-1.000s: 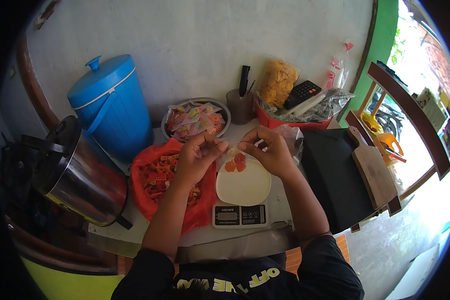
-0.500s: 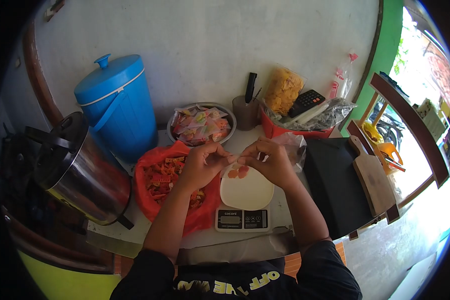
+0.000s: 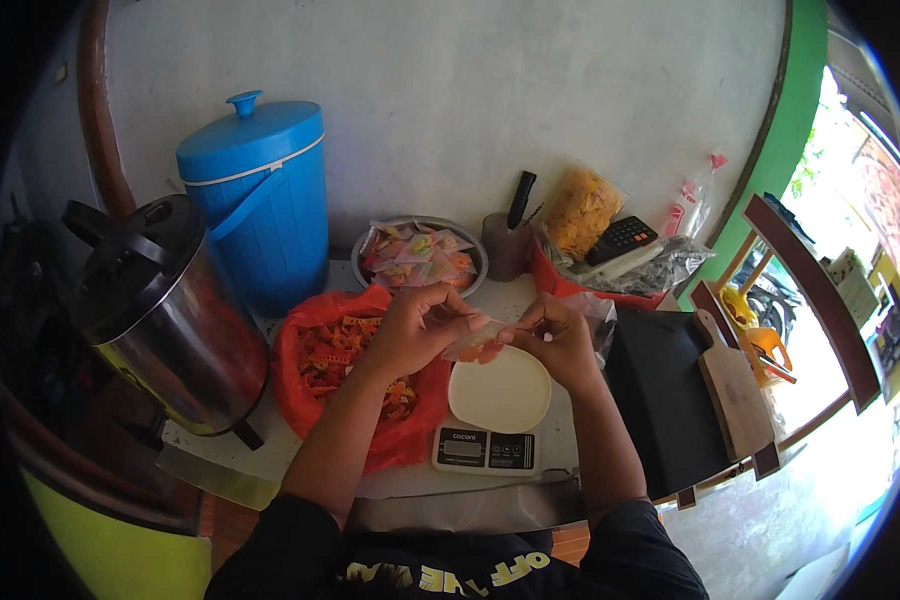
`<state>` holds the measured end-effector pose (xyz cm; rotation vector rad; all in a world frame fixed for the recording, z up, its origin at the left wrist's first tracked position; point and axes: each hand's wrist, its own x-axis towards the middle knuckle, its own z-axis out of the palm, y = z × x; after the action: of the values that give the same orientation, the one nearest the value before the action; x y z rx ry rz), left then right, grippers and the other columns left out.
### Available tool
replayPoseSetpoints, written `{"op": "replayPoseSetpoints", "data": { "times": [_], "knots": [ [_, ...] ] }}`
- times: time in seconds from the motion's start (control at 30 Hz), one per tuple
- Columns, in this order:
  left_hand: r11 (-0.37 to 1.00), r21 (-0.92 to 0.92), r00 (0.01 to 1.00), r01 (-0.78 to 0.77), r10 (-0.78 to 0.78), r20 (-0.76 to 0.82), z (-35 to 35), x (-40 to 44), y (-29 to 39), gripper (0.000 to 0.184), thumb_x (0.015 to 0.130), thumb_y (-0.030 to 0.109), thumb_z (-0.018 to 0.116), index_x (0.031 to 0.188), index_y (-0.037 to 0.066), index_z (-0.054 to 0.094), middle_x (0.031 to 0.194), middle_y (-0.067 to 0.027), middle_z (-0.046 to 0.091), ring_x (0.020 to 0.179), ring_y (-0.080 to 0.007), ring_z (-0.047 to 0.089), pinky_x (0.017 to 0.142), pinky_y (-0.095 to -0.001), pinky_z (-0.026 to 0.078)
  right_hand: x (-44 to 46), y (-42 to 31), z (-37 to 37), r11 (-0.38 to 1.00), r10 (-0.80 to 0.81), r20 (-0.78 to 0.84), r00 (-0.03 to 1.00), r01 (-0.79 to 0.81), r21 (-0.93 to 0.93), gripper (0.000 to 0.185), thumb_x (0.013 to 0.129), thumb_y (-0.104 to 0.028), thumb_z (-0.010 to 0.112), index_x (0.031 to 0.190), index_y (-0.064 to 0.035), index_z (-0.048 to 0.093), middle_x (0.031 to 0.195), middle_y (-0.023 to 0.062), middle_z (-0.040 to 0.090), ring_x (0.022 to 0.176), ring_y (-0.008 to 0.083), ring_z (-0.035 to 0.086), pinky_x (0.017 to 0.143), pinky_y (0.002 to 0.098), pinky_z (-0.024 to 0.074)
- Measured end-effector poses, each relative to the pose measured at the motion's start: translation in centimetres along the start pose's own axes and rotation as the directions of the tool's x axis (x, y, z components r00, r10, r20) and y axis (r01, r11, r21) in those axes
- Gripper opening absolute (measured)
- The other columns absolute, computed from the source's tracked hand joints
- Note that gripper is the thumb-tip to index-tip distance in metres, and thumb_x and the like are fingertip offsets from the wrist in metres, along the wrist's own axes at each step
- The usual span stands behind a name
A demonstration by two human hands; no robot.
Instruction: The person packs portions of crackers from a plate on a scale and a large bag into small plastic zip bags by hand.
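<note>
Between my two hands is a small clear plastic packet (image 3: pixel 482 350) with orange-red pieces at its bottom. My left hand (image 3: pixel 425 328) pinches the packet's left side, and my right hand (image 3: pixel 558 338) is closed on its top right corner. The packet hangs over the back edge of the cream plate on a kitchen scale (image 3: pixel 515 395). Left of the scale, a red plastic bag (image 3: pixel 425 425) lies spread open, full of small red and orange pieces. Behind my left hand, a metal bowl (image 3: pixel 363 282) holds several filled clear packets.
A steel pot (image 3: pixel 195 350) and a blue cooler jug (image 3: pixel 270 225) stand at the left. Toward the back right are a cup with a black-handled tool (image 3: pixel 518 205) and a red basket (image 3: pixel 610 298) with a calculator. A black box (image 3: pixel 655 385) and wooden cutting board (image 3: pixel 735 385) sit at the right.
The camera view has shifted slightly. My hands have tilted the packet and moved a little apart, with my right hand pulling its top edge rightward. The orange-red pieces stay inside.
</note>
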<state>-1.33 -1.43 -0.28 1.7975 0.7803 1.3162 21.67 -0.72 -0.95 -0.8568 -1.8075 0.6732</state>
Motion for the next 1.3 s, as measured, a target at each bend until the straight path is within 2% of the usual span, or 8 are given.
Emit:
{"op": "replayPoseSetpoints", "data": {
  "times": [0.13,0.53,0.63,0.77,0.83,1.03,1.13,1.3],
  "knots": [
    [0.998,0.016,0.998,-0.060,0.060,-0.021,0.7,0.1,-1.0,0.017,0.085,0.013,0.076,0.082,0.001,0.065,0.070,0.0006,0.063,0.064,-0.0039,0.055,0.060,-0.0227,0.046,-0.2,-0.3,0.5,0.993,0.089,0.065,0.994,-0.094,0.066,0.018,0.078,-0.011,0.083,0.082,-0.0062,0.066,0.077,-0.0025,0.058,0.069,0.0036,0.054,0.062,0.0217,0.0424],
    [0.974,0.216,0.997,-0.071,0.065,0.033,0.9,-0.2,-0.6,0.018,0.085,0.016,0.075,0.083,0.002,0.065,0.076,-0.0034,0.065,0.071,-0.0093,0.060,0.067,-0.0270,0.049,-0.2,-0.7,1.2,0.992,-0.107,0.060,0.992,0.111,-0.065,0.009,0.081,-0.008,0.076,0.087,-0.0064,0.071,0.077,0.0025,0.060,0.073,0.0149,0.058,0.064,0.0290,0.0449],
    [0.979,0.194,0.990,-0.056,0.029,0.140,-0.1,-0.2,-0.1,0.016,0.086,0.015,0.074,0.084,0.002,0.066,0.079,-0.0037,0.067,0.074,-0.0094,0.061,0.069,-0.0269,0.050,-0.4,-0.5,1.0,0.980,-0.153,0.140,0.978,0.168,-0.106,0.013,0.082,-0.008,0.077,0.093,-0.0056,0.071,0.080,0.0012,0.064,0.071,0.0096,0.056,0.062,0.0259,0.0440],
    [0.969,0.243,0.968,0.034,-0.093,0.231,-3.1,-0.3,0.6,0.019,0.090,0.019,0.072,0.098,0.002,0.070,0.088,-0.0036,0.070,0.079,-0.0093,0.063,0.071,-0.0260,0.050,0.4,-0.9,2.6,0.993,0.074,0.231,0.970,-0.092,0.068,0.011,0.085,-0.011,0.074,0.092,-0.0050,0.069,0.084,-0.0004,0.067,0.072,0.0070,0.057,0.064,0.0232,0.0446],
    [0.978,0.198,0.995,0.063,-0.077,0.060,-4.9,-0.4,0.0,0.028,0.092,0.023,0.070,0.111,0.003,0.068,0.093,-0.0035,0.070,0.080,-0.0090,0.063,0.073,-0.0260,0.050,1.7,0.7,3.6,0.955,0.171,0.225,0.959,-0.217,0.200,0.010,0.089,-0.013,0.072,0.092,-0.0045,0.067,0.085,-0.0005,0.068,0.071,0.0063,0.057,0.065,0.0219,0.0455],
    [0.980,0.181,0.981,0.084,-0.049,-0.189,-10.4,-1.9,1.5,0.047,0.095,0.024,0.066,0.136,0.004,0.054,0.109,-0.0098,0.069,0.099,-0.0146,0.064,0.088,-0.0297,0.051,7.7,4.5,6.0,0.718,0.284,-0.057,0.957,-0.172,0.674,0.044,0.094,-0.005,0.059,0.137,-0.0045,0.048,0.130,0.0108,0.056,0.110,0.0169,0.061,0.083,0.0270,0.0517],
    [0.985,0.156,0.963,0.072,-0.028,-0.267,-11.1,-2.3,2.5,0.048,0.095,0.025,0.066,0.136,0.003,0.053,0.108,-0.0105,0.068,0.099,-0.0158,0.064,0.088,-0.0301,0.051,6.9,4.5,5.6,0.787,0.284,0.031,0.958,-0.252,0.563,0.063,0.090,0.004,0.055,0.149,-0.0064,0.033,0.146,0.0133,0.040,0.125,0.0215,0.054,0.090,0.0306,0.0505],
    [0.995,0.103,0.947,0.017,0.017,-0.321,-11.4,-2.4,3.0,0.049,0.094,0.025,0.068,0.136,0.005,0.054,0.108,-0.0088,0.068,0.089,-0.0094,0.061,0.081,-0.0244,0.048,4.2,5.7,-1.4,0.995,0.086,0.030,0.996,-0.087,0.042,0.037,0.082,0.005,0.058,0.118,-0.0001,0.063,0.115,0.0109,0.067,0.103,0.0160,0.064,0.091,0.0304,0.0495]
  ]
}}
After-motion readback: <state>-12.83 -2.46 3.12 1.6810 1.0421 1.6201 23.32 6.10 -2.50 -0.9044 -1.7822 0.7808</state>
